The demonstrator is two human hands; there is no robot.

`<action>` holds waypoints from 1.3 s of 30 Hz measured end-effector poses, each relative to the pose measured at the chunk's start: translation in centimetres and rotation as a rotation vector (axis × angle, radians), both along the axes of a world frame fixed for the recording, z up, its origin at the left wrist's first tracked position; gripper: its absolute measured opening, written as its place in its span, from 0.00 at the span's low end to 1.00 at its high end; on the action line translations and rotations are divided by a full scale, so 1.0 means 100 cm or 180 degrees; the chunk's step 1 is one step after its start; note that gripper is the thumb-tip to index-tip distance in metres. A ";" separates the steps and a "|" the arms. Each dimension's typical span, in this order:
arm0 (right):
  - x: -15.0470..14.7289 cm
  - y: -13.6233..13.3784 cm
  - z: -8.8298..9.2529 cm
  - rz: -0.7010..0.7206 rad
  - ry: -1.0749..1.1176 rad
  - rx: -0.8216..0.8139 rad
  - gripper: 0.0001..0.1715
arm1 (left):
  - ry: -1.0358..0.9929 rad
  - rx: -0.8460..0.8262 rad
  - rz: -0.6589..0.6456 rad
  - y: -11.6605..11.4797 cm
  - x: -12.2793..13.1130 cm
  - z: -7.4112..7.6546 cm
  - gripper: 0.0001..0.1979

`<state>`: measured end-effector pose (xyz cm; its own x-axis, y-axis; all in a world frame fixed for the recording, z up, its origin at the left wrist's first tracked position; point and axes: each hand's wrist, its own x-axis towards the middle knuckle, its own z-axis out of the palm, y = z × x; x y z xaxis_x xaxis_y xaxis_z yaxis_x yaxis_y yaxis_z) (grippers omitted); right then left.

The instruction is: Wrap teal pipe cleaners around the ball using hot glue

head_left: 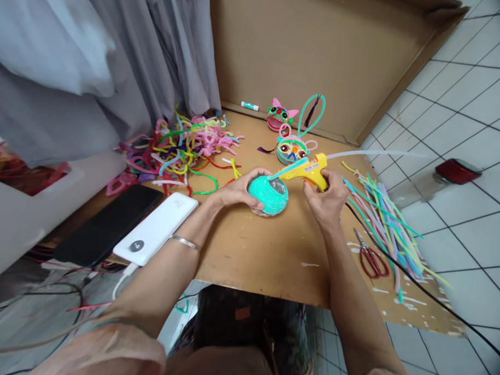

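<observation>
My left hand [244,191] is closed around the side of a round ball wrapped in turquoise pipe cleaner [268,198], with a greyish uncovered patch near its top. A yellow hot glue gun [310,170] is gripped in my right hand [328,194], its nozzle pointing left at the ball. A turquoise strip [289,168] runs along the gun's front from the ball. Out of the gun's back sticks a long translucent glue stick [370,153]. Whether the nozzle touches the ball I cannot tell.
Behind stand two decorated animal heads [292,149] and a glue stick tube [249,106]. Tangled pipe cleaners [181,147], a black phone [109,223] and a white power bank [156,228] lie left. Right are straight pipe cleaners [386,219], red-handled scissors [372,260] and a black cord [395,261].
</observation>
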<state>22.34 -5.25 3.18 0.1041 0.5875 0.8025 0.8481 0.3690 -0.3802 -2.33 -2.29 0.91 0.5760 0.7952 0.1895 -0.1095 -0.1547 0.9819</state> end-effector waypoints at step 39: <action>0.002 0.002 0.000 0.0034 0.0017 -0.0004 0.13 | 0.0061 0.0087 -0.0102 0.000 0.000 0.000 0.42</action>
